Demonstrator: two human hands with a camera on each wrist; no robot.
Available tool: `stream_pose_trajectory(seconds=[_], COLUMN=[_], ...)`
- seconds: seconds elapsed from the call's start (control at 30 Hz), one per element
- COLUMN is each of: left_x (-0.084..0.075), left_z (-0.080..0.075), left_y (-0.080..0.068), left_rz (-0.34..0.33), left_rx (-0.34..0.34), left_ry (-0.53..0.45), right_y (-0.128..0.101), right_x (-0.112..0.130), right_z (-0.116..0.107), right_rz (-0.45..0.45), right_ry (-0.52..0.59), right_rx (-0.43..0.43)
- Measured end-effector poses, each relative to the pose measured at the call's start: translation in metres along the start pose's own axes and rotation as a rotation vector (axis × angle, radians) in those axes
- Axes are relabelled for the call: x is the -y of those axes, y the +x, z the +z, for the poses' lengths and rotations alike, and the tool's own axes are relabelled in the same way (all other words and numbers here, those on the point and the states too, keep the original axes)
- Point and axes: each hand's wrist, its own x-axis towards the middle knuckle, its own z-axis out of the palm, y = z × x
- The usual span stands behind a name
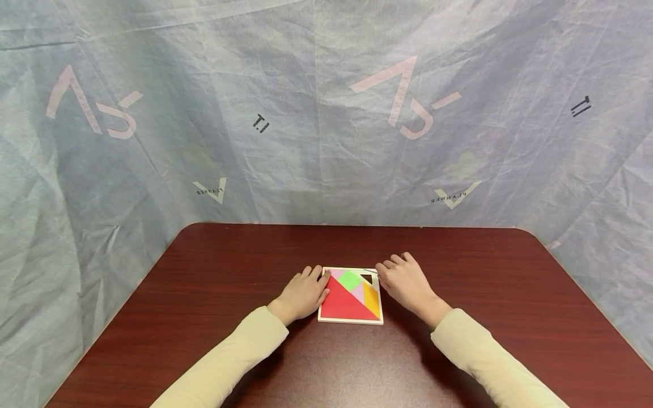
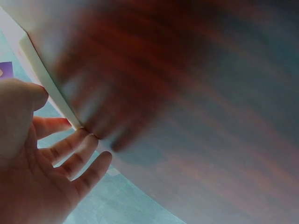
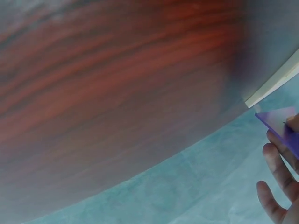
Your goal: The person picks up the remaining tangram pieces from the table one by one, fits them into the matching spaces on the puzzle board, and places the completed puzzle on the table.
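A square tangram puzzle in a white frame (image 1: 352, 323) lies on the table. In it are a large red area (image 1: 347, 305), a green square (image 1: 351, 280), pink pieces and an orange piece (image 1: 371, 300). A dark gap (image 1: 367, 279) shows near its far right corner. My left hand (image 1: 302, 293) rests at the frame's left side, fingers extended, thumb and index finger over the edge. At the far right corner, my right hand (image 1: 405, 285) pinches a purple triangular tangram piece (image 3: 279, 122) between thumb and finger. Its tip points toward the frame in the right wrist view.
The dark red wood-grain table (image 1: 245, 249) has rounded far corners. Grey-blue cloth (image 1: 316, 113) with printed letters hangs behind it and along both sides. Pale sleeves (image 1: 234, 351) cover both forearms.
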Motion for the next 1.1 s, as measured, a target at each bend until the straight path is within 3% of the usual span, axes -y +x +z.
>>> stream_pose_trajectory(seconds=[1.1], left_x=[0.000], left_z=[-0.002], left_y=[0.000], left_rz=[0.000], left_rx=[0.009], left_ry=[-0.003], right_y=[0.017], right_x=[0.015], right_z=[0.014], right_rz=[0.020], right_ry=[-0.022], right_rx=[0.028])
